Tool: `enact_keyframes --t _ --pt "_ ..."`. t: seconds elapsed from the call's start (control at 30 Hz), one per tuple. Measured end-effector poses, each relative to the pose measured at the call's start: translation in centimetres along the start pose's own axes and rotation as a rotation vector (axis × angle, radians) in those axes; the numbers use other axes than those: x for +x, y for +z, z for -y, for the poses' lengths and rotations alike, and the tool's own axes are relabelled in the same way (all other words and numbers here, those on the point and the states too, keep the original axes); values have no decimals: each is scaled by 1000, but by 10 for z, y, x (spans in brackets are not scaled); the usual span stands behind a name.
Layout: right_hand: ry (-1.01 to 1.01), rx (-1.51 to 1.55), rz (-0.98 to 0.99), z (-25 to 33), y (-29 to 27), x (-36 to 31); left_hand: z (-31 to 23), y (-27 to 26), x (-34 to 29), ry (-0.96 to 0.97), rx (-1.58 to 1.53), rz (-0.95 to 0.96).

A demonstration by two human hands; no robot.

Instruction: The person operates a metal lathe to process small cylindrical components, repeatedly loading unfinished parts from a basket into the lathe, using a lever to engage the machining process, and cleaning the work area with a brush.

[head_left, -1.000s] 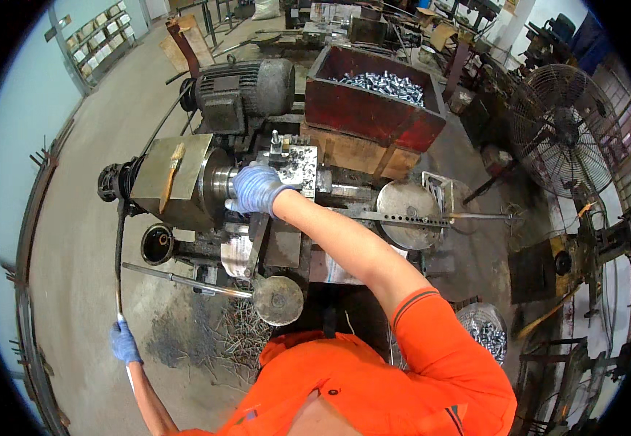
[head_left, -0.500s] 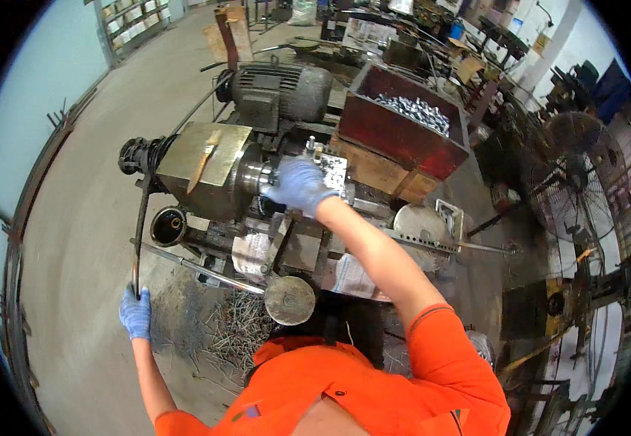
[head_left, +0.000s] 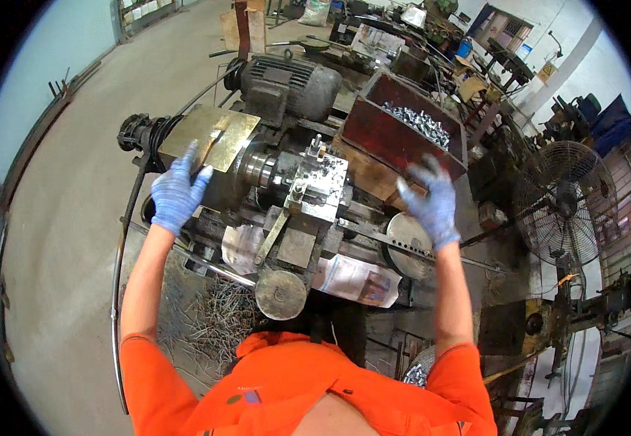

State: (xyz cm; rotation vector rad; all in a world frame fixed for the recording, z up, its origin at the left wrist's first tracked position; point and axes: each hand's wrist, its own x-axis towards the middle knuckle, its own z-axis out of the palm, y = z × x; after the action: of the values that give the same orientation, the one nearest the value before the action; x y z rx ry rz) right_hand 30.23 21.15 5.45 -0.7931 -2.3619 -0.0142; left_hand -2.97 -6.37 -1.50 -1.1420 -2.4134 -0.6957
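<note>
My left hand (head_left: pixel 177 195), in a blue glove, reaches over the lathe's headstock with its fingers spread. Its fingertips are near a brush (head_left: pixel 206 148) with a wooden handle, which lies on the brass-coloured cover plate (head_left: pixel 232 151); I cannot tell whether they touch it. My right hand (head_left: pixel 432 206), gloved alike and slightly blurred, is open near the front corner of a dark red box (head_left: pixel 392 154) of small shiny metal parts (head_left: pixel 419 123). Between the hands are the chuck (head_left: pixel 258 169) and the tool post block (head_left: pixel 318 185), strewn with bright chips.
An electric motor (head_left: pixel 290 83) sits behind the headstock. A long dark bar (head_left: pixel 118 276) hangs at the left. Metal shavings (head_left: pixel 221 320) cover the floor below the lathe. A round handwheel (head_left: pixel 280 295) projects toward me. A caged fan (head_left: pixel 566 196) stands at the right.
My left hand has let go of the dark bar and moved up to the headstock. My right hand has left the chuck area and moved right, beside the red box.
</note>
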Motion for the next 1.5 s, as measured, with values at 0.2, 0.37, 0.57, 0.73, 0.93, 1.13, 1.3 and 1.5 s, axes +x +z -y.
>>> enact_keyframes --t 0.2,0.37,0.57,0.73,0.93,1.13,1.3,1.5 --pt "273 221 235 -16 18 -138 -17 22 -19 192 -251 -174" --pt "662 438 394 -22 12 -209 -68 30 -40 305 -363 -98" --pt "488 385 265 -16 -1 -208 -84 64 -36 297 -361 -3" --pt "504 433 231 -18 5 -216 -71 59 -43 303 -216 188" --pt "493 338 186 -14 -10 -208 -55 -7 -30 222 -429 -114" --pt "421 168 6 -39 -26 -230 -6 -16 3 96 -114 -168" --pt "745 48 53 -65 -68 -264 9 9 14 -28 -349 244" --pt "1201 90 -230 -162 -129 -406 35 1 -47 -381 -395 -23"
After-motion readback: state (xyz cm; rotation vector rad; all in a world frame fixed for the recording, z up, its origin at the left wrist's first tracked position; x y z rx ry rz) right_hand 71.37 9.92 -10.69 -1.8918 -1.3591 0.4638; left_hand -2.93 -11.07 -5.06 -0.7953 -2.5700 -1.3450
